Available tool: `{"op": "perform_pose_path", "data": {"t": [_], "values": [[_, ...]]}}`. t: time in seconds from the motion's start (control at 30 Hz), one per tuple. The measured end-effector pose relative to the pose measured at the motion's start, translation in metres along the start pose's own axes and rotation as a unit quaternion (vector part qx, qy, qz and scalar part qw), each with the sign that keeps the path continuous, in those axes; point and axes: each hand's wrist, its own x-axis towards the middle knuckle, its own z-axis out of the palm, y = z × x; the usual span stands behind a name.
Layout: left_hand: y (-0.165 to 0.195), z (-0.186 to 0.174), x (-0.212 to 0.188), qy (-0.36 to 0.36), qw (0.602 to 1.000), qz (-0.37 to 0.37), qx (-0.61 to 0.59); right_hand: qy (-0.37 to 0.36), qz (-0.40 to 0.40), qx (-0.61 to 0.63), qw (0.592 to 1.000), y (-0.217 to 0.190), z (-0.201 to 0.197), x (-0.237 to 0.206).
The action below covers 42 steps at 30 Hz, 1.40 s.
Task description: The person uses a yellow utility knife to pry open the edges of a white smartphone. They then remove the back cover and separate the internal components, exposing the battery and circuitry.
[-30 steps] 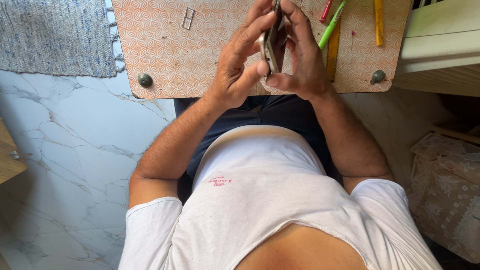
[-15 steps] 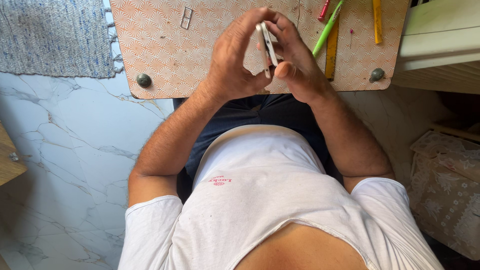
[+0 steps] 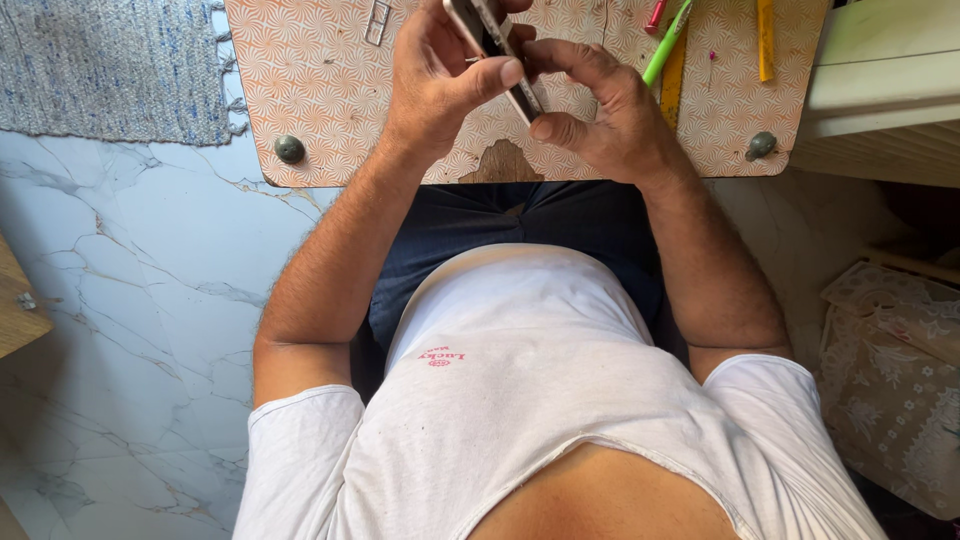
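Note:
Both of my hands hold a slim smartphone edge-on above a low table with an orange patterned top. My left hand wraps the phone from the left, its thumb pressed on the phone's edge. From the right, my right hand pinches the phone's lower end with thumb and fingers. The phone is tilted, its upper end cut off by the frame's top. A small metal piece shows beside the left fingers; I cannot tell what it is.
On the table lie a green pen, a yellow tool, a red tool and a metal clip. A grey-blue rug lies at left on the marble floor. Patterned cloth sits at right.
The phone has been turned between both hands, from nearly upright to tilted with its lower end toward my right hand. My left thumb now presses on its edge.

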Motion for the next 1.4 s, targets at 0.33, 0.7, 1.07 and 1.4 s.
{"op": "perform_pose_path", "data": {"t": [0.33, 0.7, 1.07, 1.4], "values": [[-0.008, 0.002, 0.003, 0.013, 0.999, -0.022, -0.040, 0.023, 0.024, 0.244, 0.969, 0.010, 0.006, 0.001], [-0.023, 0.015, -0.006, -0.003, 1.000, -0.001, 0.009, 0.071, 0.076, 0.242, 0.965, 0.014, 0.016, -0.006], [0.000, 0.006, -0.022, 0.171, 0.899, 0.022, 0.403, 0.121, 0.122, 0.247, 0.954, 0.014, 0.018, -0.008], [0.038, -0.058, -0.027, 0.142, 0.600, 0.145, 0.774, 0.126, 0.115, 0.323, 0.931, 0.016, 0.020, -0.005]]}}
